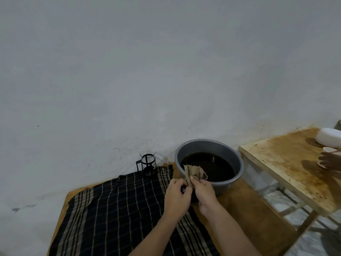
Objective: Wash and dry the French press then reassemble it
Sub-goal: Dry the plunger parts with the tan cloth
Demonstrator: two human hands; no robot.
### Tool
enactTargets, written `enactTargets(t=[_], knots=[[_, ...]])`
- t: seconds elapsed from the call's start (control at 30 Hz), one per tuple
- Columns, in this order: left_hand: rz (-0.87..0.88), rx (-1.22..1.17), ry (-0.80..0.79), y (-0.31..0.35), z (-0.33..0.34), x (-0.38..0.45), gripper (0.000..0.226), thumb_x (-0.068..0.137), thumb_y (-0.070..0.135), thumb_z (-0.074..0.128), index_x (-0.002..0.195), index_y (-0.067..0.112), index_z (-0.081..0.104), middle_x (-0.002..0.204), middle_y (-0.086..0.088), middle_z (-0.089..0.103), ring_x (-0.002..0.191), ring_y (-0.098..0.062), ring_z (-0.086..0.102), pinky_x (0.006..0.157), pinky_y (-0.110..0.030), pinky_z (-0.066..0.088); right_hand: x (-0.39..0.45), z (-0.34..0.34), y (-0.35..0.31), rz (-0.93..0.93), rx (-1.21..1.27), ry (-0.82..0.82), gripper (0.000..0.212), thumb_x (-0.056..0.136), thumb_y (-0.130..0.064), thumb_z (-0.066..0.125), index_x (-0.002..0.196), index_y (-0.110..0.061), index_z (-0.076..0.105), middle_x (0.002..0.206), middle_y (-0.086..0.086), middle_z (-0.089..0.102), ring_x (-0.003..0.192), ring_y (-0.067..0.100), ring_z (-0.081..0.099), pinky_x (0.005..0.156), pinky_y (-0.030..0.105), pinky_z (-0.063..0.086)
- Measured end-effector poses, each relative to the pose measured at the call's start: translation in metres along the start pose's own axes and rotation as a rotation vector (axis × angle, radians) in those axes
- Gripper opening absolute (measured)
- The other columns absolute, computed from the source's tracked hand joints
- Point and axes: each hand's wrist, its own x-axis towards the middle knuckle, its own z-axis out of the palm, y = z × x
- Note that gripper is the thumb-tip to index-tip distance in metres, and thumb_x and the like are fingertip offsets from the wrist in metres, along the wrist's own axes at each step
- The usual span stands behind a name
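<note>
Beige cloth (192,173) sits pinched in your right hand (204,194), wrapped over a dark plunger part (184,190) that your left hand (177,196) grips with curled fingers. Just beyond your fingertips is the grey basin (238,163) rim. The glass carafe (147,162) stands upright beyond-left, well apart, on the checked cloth's (120,209) far edge.

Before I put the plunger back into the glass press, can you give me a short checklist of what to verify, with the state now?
1. Glass carafe stands upright on the striped cloth: ok.
2. Carafe is empty and dry inside: cannot tell.
3. Left hand holds the dark part firmly: ok.
4. Right hand grips the beige rag on that part: ok.
5. Part is fully dry: cannot tell.
6. Basin of dark water stands close to both hands, spill risk: not ok.
</note>
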Motion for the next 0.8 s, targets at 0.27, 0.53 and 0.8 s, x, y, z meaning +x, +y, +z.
enactTargets(t=[0.27,0.53,0.8], knots=[[-0.321,-0.374,0.002,0.008,0.002,-0.006,0.036,0.093,0.054,0.047,0.112,0.025,0.057,0.104,0.007,0.062,0.096,-0.007,0.059,0.079,-0.023,0.048,-0.003,0.005,-0.002,-0.174,0.085,0.065,0.018,0.095,-0.021,0.057,0.103,-0.015,0.071,0.101,0.007,0.073,0.100,0.020,0.067,0.095,0.044,0.051],[-0.514,-0.474,0.169,0.014,-0.004,0.008,0.036,0.094,0.039,0.039,0.100,0.011,0.062,0.097,-0.007,0.061,0.089,-0.020,0.059,0.088,-0.043,0.052,-0.010,0.003,-0.004,0.018,-0.244,-0.168,0.021,0.094,-0.027,0.057,0.108,-0.017,0.069,0.105,0.006,0.073,0.098,0.018,0.067,0.069,0.028,0.052],[-0.629,-0.573,0.116,0.003,0.001,0.015,0.042,0.081,0.047,0.033,0.076,0.015,0.059,0.097,-0.020,0.068,0.092,-0.035,0.063,0.085,-0.048,0.052,0.003,0.006,-0.016,-0.030,0.106,0.057,0.021,0.097,-0.033,0.051,0.103,-0.018,0.064,0.103,0.009,0.071,0.099,0.025,0.065,0.096,0.047,0.049]])
